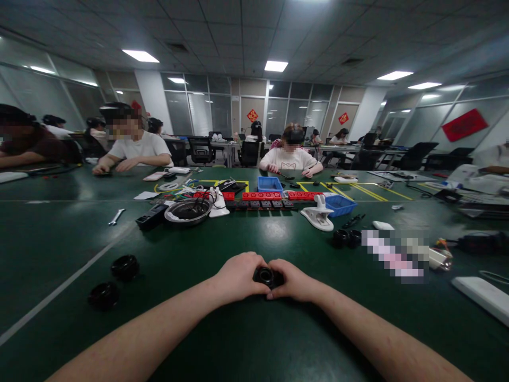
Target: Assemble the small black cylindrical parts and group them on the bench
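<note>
Just above the green tabletop's near middle, my left hand (240, 276) and my right hand (295, 281) meet around a black round part (266, 275). A ring-shaped opening faces up from it, and its sides are hidden by my curled fingers and thumbs. Both hands are closed on this one part. To the left, two black ring-like parts (125, 267) stand on the table. Two more dark round parts (341, 239) sit side by side at the right.
Ahead lie a metal bowl (187, 212), a red power strip (262, 196), blue bins (340, 205) and a white clip stand (319, 215). A wrench (116, 217) rests at left, a white slab (483, 298) at right. Co-workers sit across the table (178, 334).
</note>
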Tool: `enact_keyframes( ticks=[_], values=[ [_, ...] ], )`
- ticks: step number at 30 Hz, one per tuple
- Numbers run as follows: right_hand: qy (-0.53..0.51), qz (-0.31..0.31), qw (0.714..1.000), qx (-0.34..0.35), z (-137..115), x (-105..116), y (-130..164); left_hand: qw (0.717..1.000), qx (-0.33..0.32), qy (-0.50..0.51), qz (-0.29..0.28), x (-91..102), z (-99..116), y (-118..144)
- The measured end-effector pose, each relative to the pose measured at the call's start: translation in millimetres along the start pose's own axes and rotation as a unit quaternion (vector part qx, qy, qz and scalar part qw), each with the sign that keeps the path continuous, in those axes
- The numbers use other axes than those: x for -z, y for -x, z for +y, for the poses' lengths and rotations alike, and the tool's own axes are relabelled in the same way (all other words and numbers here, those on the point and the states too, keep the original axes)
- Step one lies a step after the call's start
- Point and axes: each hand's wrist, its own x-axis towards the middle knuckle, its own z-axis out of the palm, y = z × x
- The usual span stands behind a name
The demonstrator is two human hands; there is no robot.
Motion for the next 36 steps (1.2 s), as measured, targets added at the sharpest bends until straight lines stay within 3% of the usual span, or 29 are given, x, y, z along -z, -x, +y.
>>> enact_keyframes(
  ticks=[6, 10, 14, 17, 21, 36],
  values=[
    [0.096, 0.092, 0.985, -0.106, -10.4, -17.0, -3.8, 0.992, 0.087, -0.065, 0.067, -9.4, 11.2, 0.8],
    [0.176, 0.121, 0.967, -0.140, -22.6, -21.9, -4.7, 0.987, 0.101, -0.092, 0.081, -10.1, 13.4, 0.4],
    [0.118, 0.102, 0.985, -0.073, -22.9, -14.6, -0.5, 0.995, 0.063, -0.050, 0.052, -2.9, 4.2, 0.1],
    [0.037, 0.025, 0.999, 0.008, -16.6, -3.1, 2.6, 1.000, 0.004, 0.001, -0.008, 5.9, -4.2, 0.2],
    [-0.006, -0.054, 0.997, 0.051, -9.7, 9.3, 3.6, 0.996, -0.052, 0.040, -0.057, 13.3, -9.2, -0.3],
    [-0.010, -0.056, 0.997, 0.061, -5.2, 8.4, 0.6, 0.994, -0.053, 0.055, -0.073, 12.4, -8.2, -3.6]
  ],
)
